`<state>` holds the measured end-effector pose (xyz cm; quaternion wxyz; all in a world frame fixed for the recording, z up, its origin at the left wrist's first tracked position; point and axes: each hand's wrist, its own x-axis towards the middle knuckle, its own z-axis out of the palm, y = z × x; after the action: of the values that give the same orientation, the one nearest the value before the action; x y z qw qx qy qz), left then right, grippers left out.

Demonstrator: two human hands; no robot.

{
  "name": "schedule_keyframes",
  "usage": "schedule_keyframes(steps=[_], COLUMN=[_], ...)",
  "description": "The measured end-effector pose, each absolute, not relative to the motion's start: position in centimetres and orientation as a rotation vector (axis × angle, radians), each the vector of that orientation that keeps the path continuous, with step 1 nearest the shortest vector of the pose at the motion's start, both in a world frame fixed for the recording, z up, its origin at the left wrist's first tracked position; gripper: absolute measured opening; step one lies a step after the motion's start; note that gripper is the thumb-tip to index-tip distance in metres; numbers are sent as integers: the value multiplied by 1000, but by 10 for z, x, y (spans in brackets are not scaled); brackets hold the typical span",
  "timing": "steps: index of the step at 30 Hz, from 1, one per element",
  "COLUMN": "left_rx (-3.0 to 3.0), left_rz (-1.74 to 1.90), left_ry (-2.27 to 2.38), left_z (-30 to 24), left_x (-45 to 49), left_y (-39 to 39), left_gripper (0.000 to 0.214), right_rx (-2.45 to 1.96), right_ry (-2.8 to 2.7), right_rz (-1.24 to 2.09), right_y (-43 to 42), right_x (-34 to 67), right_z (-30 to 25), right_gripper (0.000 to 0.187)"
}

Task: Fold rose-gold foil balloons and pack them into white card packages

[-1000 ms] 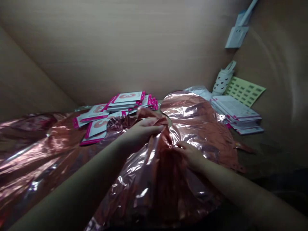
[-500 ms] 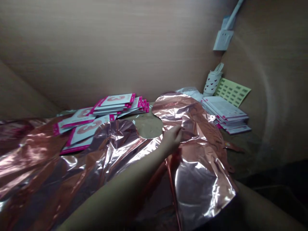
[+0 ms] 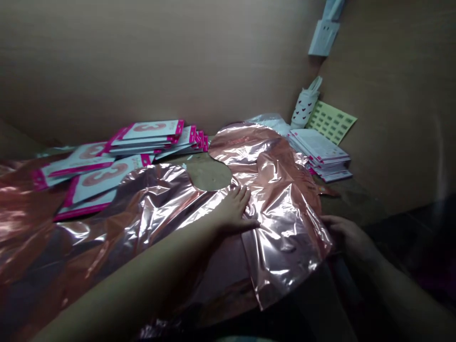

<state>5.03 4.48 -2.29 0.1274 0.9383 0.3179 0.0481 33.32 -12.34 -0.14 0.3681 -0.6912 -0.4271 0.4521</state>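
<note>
A flat, uninflated rose-gold foil balloon (image 3: 288,209) covers the front of the work surface, its shiny film wrinkled and folded over at the right part. On this folded part rests my left hand (image 3: 233,211), palm down, fingers spread and thumb stretched to the right. At the balloon's right edge is my right hand (image 3: 344,232), its fingers curled at the film; the foil and shadow partly hide the fingertips. Several white and pink packets printed with a 3 (image 3: 107,175) lie on the left part of the foil.
A pile of packets (image 3: 149,130) stands by the back wall, and another stack (image 3: 320,149) sits at the right. Behind that are a heart-patterned white cup (image 3: 304,108), a yellow label sheet (image 3: 331,121) and a clear plastic bag (image 3: 272,122). A socket strip (image 3: 324,38) hangs in the corner.
My left hand has gone from a closed pinch on the foil to lying spread on it, lower down. My right hand has come out from behind the foil's right edge. The view has shifted.
</note>
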Motion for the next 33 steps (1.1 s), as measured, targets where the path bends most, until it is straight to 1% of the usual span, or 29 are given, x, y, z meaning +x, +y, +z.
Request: schedule_keyframes(steps=[1, 2, 3, 6, 9, 11, 13, 14, 16, 17, 18, 19, 20, 22, 23, 25, 26, 28, 30, 31, 33], left_rx=[2740, 2749, 2757, 2766, 2760, 2755, 2747, 2744, 2738, 2735, 2733, 2730, 2726, 2714, 2708, 2706, 2667, 2385, 1736, 1356, 775], left_rz=[136, 134, 131, 110, 90, 99, 120, 130, 144, 146, 146, 145, 145, 150, 154, 156, 226, 570, 931, 999, 904], left_ry=[927, 931, 935, 957, 992, 1021, 1051, 1063, 1076, 1075, 1071, 1069, 1069, 1075, 1080, 1078, 1089, 1183, 1269, 1256, 1104], left_z=[-22, -21, -20, -18, -19, -21, -24, -25, -27, -28, -29, -30, -31, -31, -31, -26, -22, -12, -1, 4, 11], left_x=[52, 55, 58, 65, 70, 71, 73, 73, 74, 75, 76, 76, 77, 79, 78, 75, 71, 59, 46, 41, 37], left_y=[44, 43, 42, 36, 31, 30, 31, 31, 32, 32, 33, 33, 33, 33, 32, 29, 26, 15, -1, -11, -31], left_gripper=[106, 105, 104, 99, 98, 100, 105, 107, 111, 111, 111, 111, 111, 112, 113, 113, 109, 93, 70, 58, 43], right_rx=[-1714, -1658, -1625, -1637, -1650, -1727, -1927, -2074, -2348, -2385, -2328, -2202, -2044, -1787, -1756, -1845, -1909, -1980, -1982, -1977, -1971], right_ry=[-1003, -913, -844, -853, -842, -852, -991, -1109, -1362, -1492, -1622, -1753, -1885, -2151, -2258, -2388, -2409, -2408, -2389, -2381, -2371], right_rz=[1255, 1338, 1397, 1450, 1610, 1588, 1363, 1183, 693, 429, 210, 67, -2, -8, 16, 108, 163, 234, 209, 186, 157], right_y=[-126, -127, -129, -130, -135, -139, -144, -146, -148, -147, -144, -138, -129, -105, -92, -68, -59, -48, -47, -48, -52], right_x=[336, 335, 332, 302, 275, 277, 293, 302, 313, 313, 309, 301, 292, 274, 268, 265, 268, 277, 284, 287, 287], right_z=[3, 7, 9, 6, -7, -14, -15, -13, -2, 5, 11, 17, 20, 18, 14, 0, -7, -21, -31, -34, -37], right_gripper=[58, 61, 60, 43, 39, 36, 28, 25, 22, 22, 23, 25, 30, 39, 45, 58, 63, 70, 70, 69, 68])
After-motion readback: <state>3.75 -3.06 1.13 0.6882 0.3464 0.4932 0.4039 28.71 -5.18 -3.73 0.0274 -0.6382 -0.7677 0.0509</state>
